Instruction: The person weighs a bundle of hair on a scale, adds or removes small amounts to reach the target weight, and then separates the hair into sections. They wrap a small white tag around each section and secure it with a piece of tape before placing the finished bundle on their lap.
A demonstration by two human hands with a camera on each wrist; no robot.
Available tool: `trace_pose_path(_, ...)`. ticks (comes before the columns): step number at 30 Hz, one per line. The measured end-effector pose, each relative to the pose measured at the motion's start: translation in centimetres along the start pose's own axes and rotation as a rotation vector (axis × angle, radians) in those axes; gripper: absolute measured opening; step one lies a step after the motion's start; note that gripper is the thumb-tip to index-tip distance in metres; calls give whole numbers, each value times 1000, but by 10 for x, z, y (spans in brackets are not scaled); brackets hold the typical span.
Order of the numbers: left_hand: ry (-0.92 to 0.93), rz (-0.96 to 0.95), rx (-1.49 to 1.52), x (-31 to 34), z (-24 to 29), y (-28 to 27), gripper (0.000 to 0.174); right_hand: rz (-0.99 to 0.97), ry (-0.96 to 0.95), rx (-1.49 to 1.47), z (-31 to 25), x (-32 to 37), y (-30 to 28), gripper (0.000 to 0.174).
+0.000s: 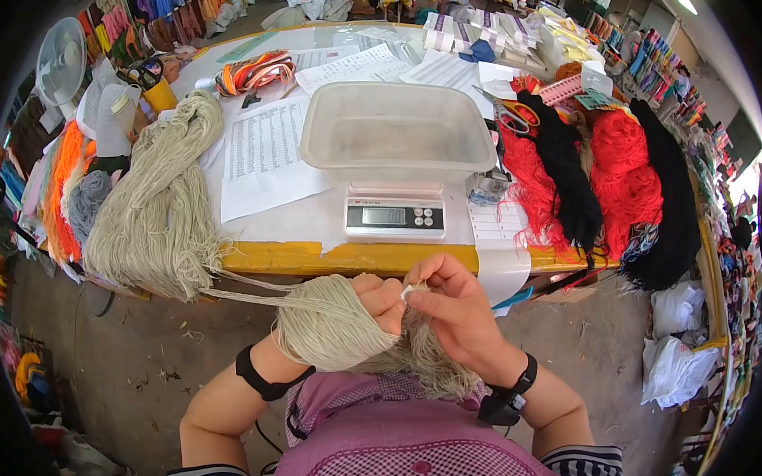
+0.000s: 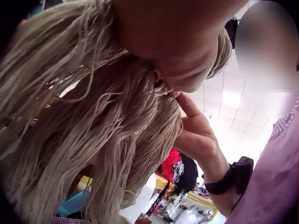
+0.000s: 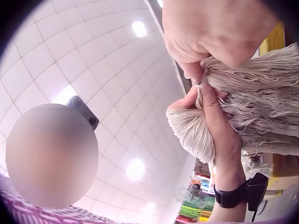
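Note:
Beige yarn point(image 1: 329, 325) is wound round the left hand point(image 1: 379, 302), whose fingers are curled at the bundle in front of the table edge. Strands run from it to a large beige hank point(image 1: 162, 196) draped over the table's left edge. The right hand point(image 1: 461, 315) pinches a small white tie point(image 1: 407, 293) against the left fingertips. Below both hands hangs more loose yarn point(image 1: 429, 355). In the right wrist view the white tie point(image 3: 200, 85) lies between the two hands, and the yarn point(image 3: 191, 133) fans over the left hand. Yarn point(image 2: 107, 135) fills much of the left wrist view.
A digital scale point(image 1: 394, 216) stands near the table's front edge point(image 1: 297, 257), with a translucent tub point(image 1: 397, 128) behind it. Printed sheets point(image 1: 267, 149) lie left of the tub. To the right are scissors point(image 1: 516, 117), red yarn point(image 1: 623, 168) and black yarn point(image 1: 673, 200). A fan point(image 1: 61, 60) stands back left.

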State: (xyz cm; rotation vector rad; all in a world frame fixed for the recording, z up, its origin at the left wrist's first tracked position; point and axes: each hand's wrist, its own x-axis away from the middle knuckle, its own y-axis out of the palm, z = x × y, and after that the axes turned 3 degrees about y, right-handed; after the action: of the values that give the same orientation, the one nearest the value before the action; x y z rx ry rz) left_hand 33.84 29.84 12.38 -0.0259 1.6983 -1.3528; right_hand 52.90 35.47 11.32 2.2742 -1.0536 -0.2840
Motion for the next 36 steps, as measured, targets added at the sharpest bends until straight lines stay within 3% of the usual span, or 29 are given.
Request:
trace_pose_path(6, 113, 34, -151, -3, 0, 1, 31, -8, 91, -33, -2, -3, -2, 17)
trace_pose_path(9, 133, 27, -174, 2, -4, 3, 18, 65, 213, -32, -5, -5, 1, 12)
trace_pose_path(13, -99, -111, 63, 4, -6, -1, 20, -47, 312, 184, -15, -4, -8, 12)
trace_pose_path(15, -203, -129, 120, 2, -6, -9, 23, -260, 408, 634, -39, 6, -5, 17)
trace_pose_path(17, -382, -95, -294, 2, -4, -19, 37, -298, 426, 676, -62, 18, -7, 18)
trace_pose_path(18, -528, -143, -265, 4, -8, -29, 45, -336, 440, 720, -73, 26, -9, 19)
trace_pose_path(20, -583, 57, -233, 14, -12, -42, 41, -230, 465, 781, -94, 45, -17, 17)
trace_pose_path(22, -584, 119, -276, 29, -15, -51, 38, -166, 411, 961, -113, 62, -17, 19)
trace_pose_path(24, -733, 139, -468, 44, -16, -66, 35, -274, 178, 1072, -126, 75, -50, 24)
trace_pose_path(25, -732, 129, -465, 52, -18, -72, 35, -270, 183, 1063, -136, 82, -60, 24)
trace_pose_path(27, -938, 196, -403, 68, -20, -84, 29, -318, 251, 1278, -158, 96, -76, 25)
trace_pose_path(31, -980, 13, -470, 107, -19, -120, 28, -254, 448, 1205, -174, 123, -104, 26)
trace_pose_path(33, -959, -77, -345, 127, -18, -134, 27, -119, 760, 1198, -176, 132, -111, 28)
trace_pose_path(36, -1077, -119, -238, 145, -14, -151, 37, -102, 794, 1200, -162, 139, -135, 29)
